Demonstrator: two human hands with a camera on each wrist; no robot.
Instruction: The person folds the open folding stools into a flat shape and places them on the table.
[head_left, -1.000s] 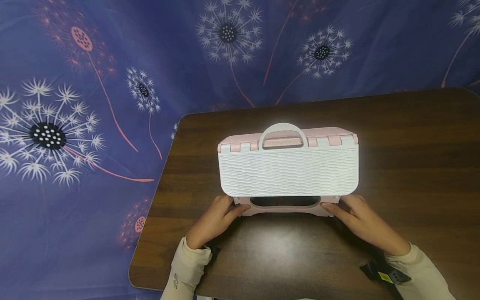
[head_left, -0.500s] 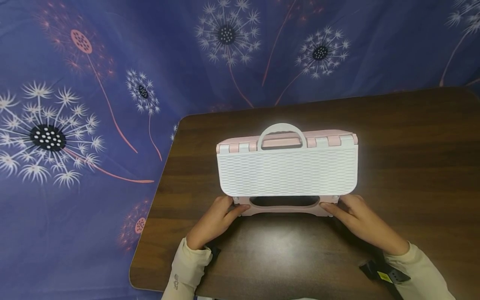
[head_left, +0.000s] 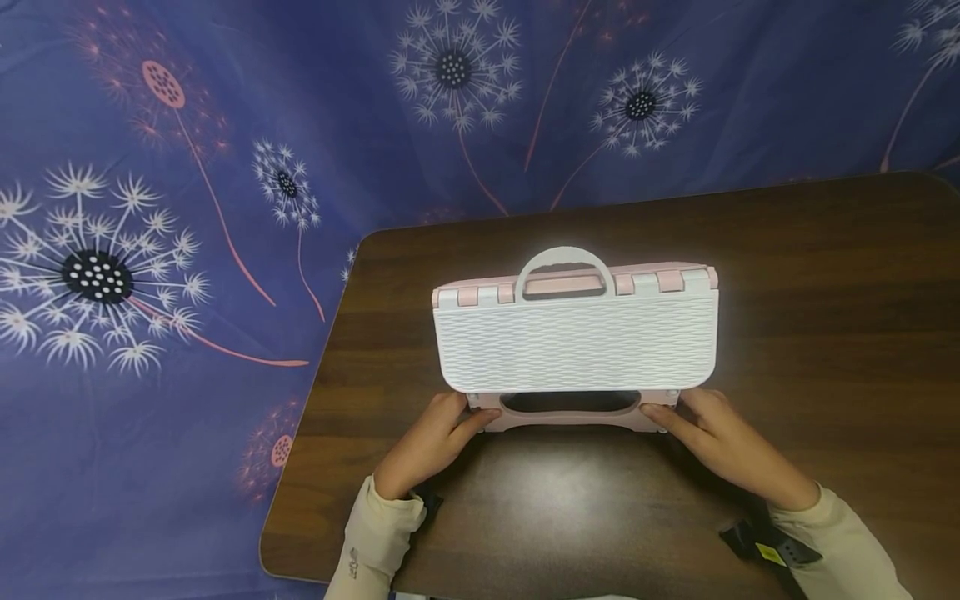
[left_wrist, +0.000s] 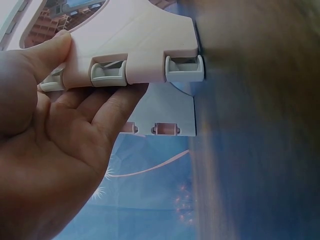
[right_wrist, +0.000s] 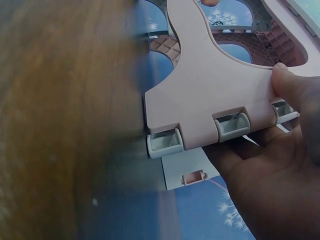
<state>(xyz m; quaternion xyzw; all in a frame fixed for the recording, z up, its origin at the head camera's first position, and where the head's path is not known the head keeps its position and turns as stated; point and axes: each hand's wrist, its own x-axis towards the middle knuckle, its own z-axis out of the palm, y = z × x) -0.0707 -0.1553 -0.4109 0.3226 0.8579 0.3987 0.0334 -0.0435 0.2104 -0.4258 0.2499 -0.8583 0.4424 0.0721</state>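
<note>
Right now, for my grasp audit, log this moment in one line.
left grip: holds pink panel, left side | right grip: holds opposite side | white handle: untouched | wooden table: underneath

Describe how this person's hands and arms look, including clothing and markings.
The left hand and right hand are bare. The left sleeve and right sleeve are cream; the left bears a dark, unreadable marking. Black gear shows at each wrist, with a yellow patch on the right.
</note>
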